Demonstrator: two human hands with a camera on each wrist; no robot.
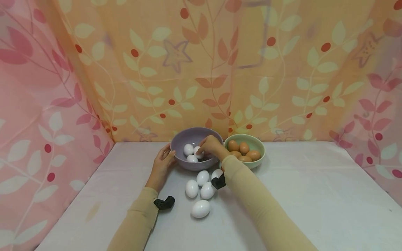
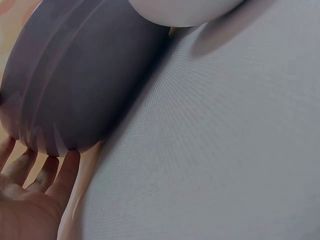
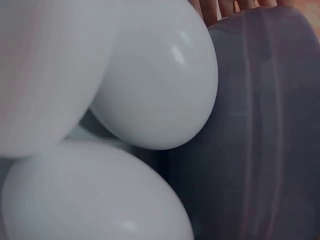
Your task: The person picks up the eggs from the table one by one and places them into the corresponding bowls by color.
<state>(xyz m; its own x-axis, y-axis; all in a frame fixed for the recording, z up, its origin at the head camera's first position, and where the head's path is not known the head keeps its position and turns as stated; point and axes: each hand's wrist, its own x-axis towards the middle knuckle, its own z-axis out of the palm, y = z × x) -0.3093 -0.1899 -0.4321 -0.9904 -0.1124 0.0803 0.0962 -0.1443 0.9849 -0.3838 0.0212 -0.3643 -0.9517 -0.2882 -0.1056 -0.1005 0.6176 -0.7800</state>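
Observation:
A purple bowl (image 1: 196, 167) stands at the back of the table with white eggs (image 1: 188, 150) inside. My right hand (image 1: 213, 146) reaches over its rim and pinches a white egg (image 1: 198, 152) low in the bowl. My left hand (image 1: 161, 162) rests its extended fingertips against the bowl's left outer wall, as the left wrist view of the hand (image 2: 37, 200) also shows. In front of the bowl, several white eggs (image 1: 192, 188) lie on the cloth, one of them (image 1: 201, 209) nearer to me. The right wrist view shows eggs (image 3: 155, 75) close up beside the bowl, not the right hand's grip.
Right of the purple bowl, close against it, is a light green bowl (image 1: 262, 157) holding several brown eggs (image 1: 244, 148). A white cloth (image 1: 298, 195) covers the table. Floral curtains (image 1: 194, 87) hang behind and at both sides.

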